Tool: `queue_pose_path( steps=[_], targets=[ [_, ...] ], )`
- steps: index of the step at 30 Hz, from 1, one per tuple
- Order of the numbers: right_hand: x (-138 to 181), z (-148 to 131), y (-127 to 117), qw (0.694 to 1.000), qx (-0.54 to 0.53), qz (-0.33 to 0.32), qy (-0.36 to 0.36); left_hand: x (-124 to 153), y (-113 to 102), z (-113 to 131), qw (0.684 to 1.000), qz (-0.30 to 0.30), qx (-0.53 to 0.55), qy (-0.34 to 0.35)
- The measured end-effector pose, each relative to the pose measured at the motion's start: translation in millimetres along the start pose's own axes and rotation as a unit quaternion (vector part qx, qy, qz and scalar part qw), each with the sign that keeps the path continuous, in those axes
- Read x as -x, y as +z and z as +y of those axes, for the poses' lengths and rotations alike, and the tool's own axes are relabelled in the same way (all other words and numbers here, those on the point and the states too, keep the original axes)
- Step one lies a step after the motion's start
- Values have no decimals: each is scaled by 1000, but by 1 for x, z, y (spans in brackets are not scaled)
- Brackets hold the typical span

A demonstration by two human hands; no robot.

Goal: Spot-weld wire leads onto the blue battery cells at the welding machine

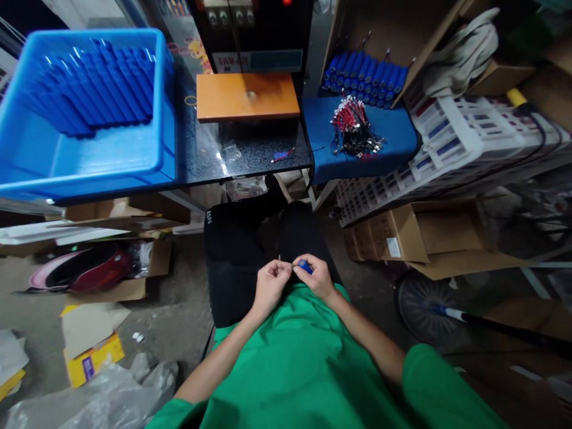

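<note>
Above my lap, my right hand is closed around a blue cylindrical battery cell, one end of it showing between thumb and fingers. My left hand is pinched shut close beside it, its fingertips almost meeting those of the right. Whatever sits in that pinch is too small to make out. On the bench ahead lies a small blue piece with red and black leads. A pile of red and black connector wires rests on a blue cloth.
Left on the bench stands a blue bin holding stacked blue cells. A black machine with an orange cover is at the centre. More blue cells fill a cardboard box. White crates and an open carton are to the right.
</note>
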State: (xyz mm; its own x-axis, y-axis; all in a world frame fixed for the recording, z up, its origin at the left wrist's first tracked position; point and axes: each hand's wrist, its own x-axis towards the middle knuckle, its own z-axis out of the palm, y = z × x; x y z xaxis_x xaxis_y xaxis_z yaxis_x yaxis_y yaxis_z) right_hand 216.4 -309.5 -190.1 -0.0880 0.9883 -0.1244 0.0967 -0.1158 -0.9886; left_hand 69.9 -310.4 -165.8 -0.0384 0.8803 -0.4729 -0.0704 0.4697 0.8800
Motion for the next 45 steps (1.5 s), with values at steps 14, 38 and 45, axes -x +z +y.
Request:
queue_pose_path(
  steps=[14, 38, 45],
  targets=[
    [-2, -2, -4, 999, -13, -28, 12, -2, -1, -2, 997, -52, 33, -47],
    [-3, -1, 0, 999, 21, 16, 28, -1, -1, -4, 998, -54, 8, -17],
    [-4, 0, 1, 997, 17, 63, 48, 1, 7, -6, 999, -27, -9, 17]
  ],
)
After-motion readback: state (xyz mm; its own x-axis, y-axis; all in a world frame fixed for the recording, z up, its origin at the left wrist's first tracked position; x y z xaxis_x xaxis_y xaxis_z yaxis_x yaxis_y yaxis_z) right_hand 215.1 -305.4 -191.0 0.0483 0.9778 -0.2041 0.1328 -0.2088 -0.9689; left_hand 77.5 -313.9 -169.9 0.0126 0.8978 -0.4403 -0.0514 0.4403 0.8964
